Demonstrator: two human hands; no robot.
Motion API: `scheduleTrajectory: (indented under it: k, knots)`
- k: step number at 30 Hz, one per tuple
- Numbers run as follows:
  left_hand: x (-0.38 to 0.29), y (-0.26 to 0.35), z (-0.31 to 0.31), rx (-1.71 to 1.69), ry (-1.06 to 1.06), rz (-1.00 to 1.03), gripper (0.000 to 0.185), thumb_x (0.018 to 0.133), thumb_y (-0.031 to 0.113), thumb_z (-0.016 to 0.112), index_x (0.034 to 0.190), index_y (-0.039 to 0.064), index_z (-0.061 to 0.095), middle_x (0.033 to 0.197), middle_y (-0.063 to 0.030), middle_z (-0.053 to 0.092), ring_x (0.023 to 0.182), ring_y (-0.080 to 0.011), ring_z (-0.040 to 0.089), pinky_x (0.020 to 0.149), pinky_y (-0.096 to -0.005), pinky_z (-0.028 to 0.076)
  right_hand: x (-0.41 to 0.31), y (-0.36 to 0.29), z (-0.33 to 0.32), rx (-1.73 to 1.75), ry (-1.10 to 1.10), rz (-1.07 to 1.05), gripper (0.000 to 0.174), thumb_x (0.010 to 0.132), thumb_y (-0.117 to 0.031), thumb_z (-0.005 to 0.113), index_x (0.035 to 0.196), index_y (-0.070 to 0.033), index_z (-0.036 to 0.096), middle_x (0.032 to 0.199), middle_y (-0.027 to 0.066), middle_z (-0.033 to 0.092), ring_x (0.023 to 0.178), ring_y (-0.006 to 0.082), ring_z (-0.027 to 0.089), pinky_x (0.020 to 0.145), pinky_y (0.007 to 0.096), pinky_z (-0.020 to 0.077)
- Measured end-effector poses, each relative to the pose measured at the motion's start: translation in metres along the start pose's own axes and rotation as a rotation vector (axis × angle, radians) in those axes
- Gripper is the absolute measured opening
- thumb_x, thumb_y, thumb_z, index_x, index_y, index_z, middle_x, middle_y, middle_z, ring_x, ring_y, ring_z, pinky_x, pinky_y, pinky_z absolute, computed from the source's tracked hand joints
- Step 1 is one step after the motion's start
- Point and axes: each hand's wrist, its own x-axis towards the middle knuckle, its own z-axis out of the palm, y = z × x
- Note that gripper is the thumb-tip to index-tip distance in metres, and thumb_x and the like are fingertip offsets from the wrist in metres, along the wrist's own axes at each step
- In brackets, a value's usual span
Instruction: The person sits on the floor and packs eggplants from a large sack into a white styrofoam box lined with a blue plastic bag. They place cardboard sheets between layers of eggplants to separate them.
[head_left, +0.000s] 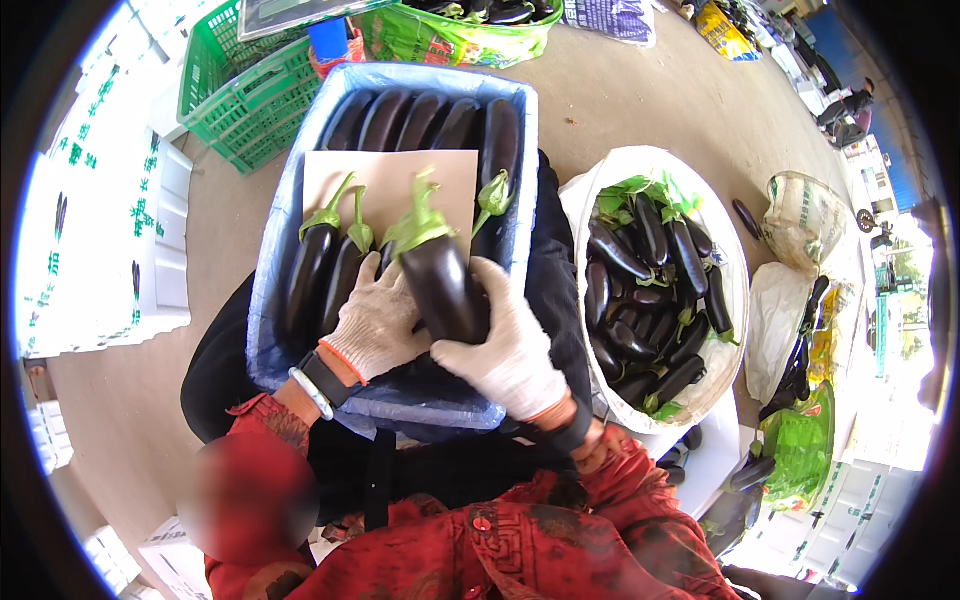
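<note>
My right hand (510, 345), in a white knit glove, grips a large dark eggplant (450, 289) whose green cap points away from me. It is held above a box lined with blue plastic film (262, 315). My left hand (382, 319), gloved the same way, rests spread over eggplants inside the box, close beside the held one. A row of eggplants (416, 124) fills the far end of that box. A sheet of pale cardboard (390, 172) partly covers them. Along the left side lie two eggplants with green stems (307, 277). What lies under my hands is hidden.
To the right stands a white-lined round container (739, 315) full of loose eggplants. A green plastic crate (251, 112) is at the upper left, near a green bag (450, 45) of eggplants. White printed foam boxes (169, 232) are stacked left. A person (847, 112) is far off.
</note>
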Motion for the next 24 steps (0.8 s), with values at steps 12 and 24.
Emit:
scheduleTrajectory:
  k: [12,24]
  knots:
    - [-0.003,0.003,-0.012,-0.049,0.132,0.034,0.054,0.084,0.043,0.070,0.132,0.021,0.060,0.145,-0.0187,0.045,0.136,-0.0335,0.047,0.109,-0.0601,0.035,-0.004,0.032,0.010,-0.015,0.143,0.115,0.103,0.073,-0.022,0.085,0.153,0.007,0.027,0.141,0.0235,0.051,0.125,0.0294,0.057,0.106,0.0387,0.0463]
    - [0.001,0.002,-0.004,-0.049,0.063,0.035,0.059,0.084,0.040,0.074,0.139,0.024,0.056,0.154,-0.0217,0.037,0.141,-0.0370,0.041,0.112,-0.0633,0.032,-0.005,0.176,-0.196,1.139,0.715,0.296,0.057,0.097,-0.050,0.063,0.124,0.000,0.059,0.115,0.0188,0.068,0.108,0.0340,0.067,0.093,0.0454,0.0577]
